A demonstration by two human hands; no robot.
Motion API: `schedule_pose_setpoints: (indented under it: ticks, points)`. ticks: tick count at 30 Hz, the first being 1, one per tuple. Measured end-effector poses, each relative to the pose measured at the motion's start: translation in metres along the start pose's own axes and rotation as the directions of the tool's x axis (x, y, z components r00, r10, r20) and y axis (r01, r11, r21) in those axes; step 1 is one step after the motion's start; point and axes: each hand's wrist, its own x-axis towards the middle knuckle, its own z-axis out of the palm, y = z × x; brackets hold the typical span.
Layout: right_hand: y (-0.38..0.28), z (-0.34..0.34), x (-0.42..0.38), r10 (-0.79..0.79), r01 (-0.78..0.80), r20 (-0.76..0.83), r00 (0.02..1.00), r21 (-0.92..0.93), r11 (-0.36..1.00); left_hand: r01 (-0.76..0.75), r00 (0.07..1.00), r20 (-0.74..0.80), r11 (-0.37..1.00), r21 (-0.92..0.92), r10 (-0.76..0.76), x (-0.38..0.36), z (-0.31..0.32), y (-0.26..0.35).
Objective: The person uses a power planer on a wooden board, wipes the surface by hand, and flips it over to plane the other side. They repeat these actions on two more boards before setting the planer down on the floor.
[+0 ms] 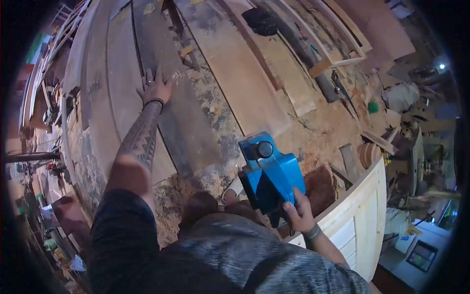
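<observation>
My left hand point(156, 91) lies with fingers spread on a dark, weathered board point(188, 130), the arm stretched forward. My right hand point(300, 214) is wrapped round the rear handle of a blue electric hand planer point(284, 174), close to my body on the right. A black knob sits on the planer's front. The tool is apart from the dark board, and its sole is hidden from view. To the right of the dark board lies a wide, lighter plank point(235, 68).
More long planks point(120, 83) lie on the left. Wood shavings point(318, 142) cover the ground. A wooden frame point(338, 62) stands at the upper right, and a pale panelled door-like piece point(364, 210) leans at my right. A black bundle point(260, 21) rests among the far boards.
</observation>
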Motion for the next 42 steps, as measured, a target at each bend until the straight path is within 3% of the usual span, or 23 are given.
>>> schedule_pose_setpoints:
  ticks: [3, 7, 12, 15, 18, 22, 24, 27, 30, 33, 36, 39, 42]
  points:
    - [-0.001, 0.009, 0.007, -0.040, 0.037, -0.037, 0.999, -0.070, 0.997, -0.008, 1.000, -0.026, 1.000, 0.014, 0.009, 0.003, 0.007, -0.003]
    - [-0.001, 0.008, 0.028, 0.036, -0.037, -0.015, 0.999, -0.070, 0.997, -0.009, 0.999, -0.048, 1.000, 0.010, 0.009, 0.002, 0.008, -0.002]
    - [-0.006, 0.010, 0.062, -0.172, 0.157, -0.098, 0.980, -0.146, 0.977, 0.006, 1.000, -0.029, 1.000, 0.004, -0.006, 0.000, 0.002, 0.002]
    - [-0.013, 0.007, 0.072, 0.060, -0.060, -0.001, 0.998, 0.023, 0.998, 0.011, 1.000, -0.007, 1.000, 0.027, -0.011, -0.002, -0.004, 0.006]
    - [-0.011, 0.012, 0.090, -0.028, 0.026, -0.044, 0.999, -0.052, 0.998, 0.018, 1.000, -0.007, 0.999, 0.031, -0.018, -0.002, -0.006, 0.008]
    - [-0.006, 0.020, 0.119, -0.007, 0.005, -0.074, 0.997, -0.025, 1.000, 0.014, 1.000, 0.006, 0.999, 0.045, -0.015, -0.004, -0.007, 0.007]
    - [-0.009, 0.022, 0.142, -0.069, 0.058, -0.100, 0.993, -0.110, 0.992, 0.008, 1.000, 0.025, 0.999, 0.044, -0.009, -0.002, -0.010, 0.007]
    - [-0.014, 0.025, 0.178, 0.010, -0.015, -0.081, 0.997, -0.068, 0.998, 0.002, 0.999, 0.053, 1.000, 0.030, -0.003, -0.006, -0.017, 0.009]
    - [-0.030, 0.032, 0.226, -0.027, 0.034, -0.084, 0.996, 0.081, 0.996, 0.000, 0.998, 0.062, 1.000, 0.005, -0.001, -0.006, -0.021, 0.011]
    - [-0.051, 0.036, 0.278, -0.075, 0.081, -0.086, 0.993, 0.066, 0.995, -0.003, 0.996, 0.084, 1.000, -0.004, 0.004, -0.009, -0.027, 0.012]
    - [-0.064, 0.042, 0.334, -0.024, 0.030, -0.064, 0.998, 0.089, 0.996, -0.007, 0.996, 0.087, 1.000, -0.014, 0.009, -0.008, -0.026, 0.011]
    - [-0.092, 0.050, 0.388, -0.134, 0.133, -0.125, 0.983, -0.010, 0.991, -0.009, 0.995, 0.096, 0.999, -0.038, 0.013, -0.008, -0.029, 0.012]
    - [-0.106, 0.058, 0.449, -0.126, 0.126, -0.093, 0.988, -0.011, 0.992, -0.023, 0.996, 0.091, 0.999, -0.044, 0.027, -0.007, -0.028, 0.010]
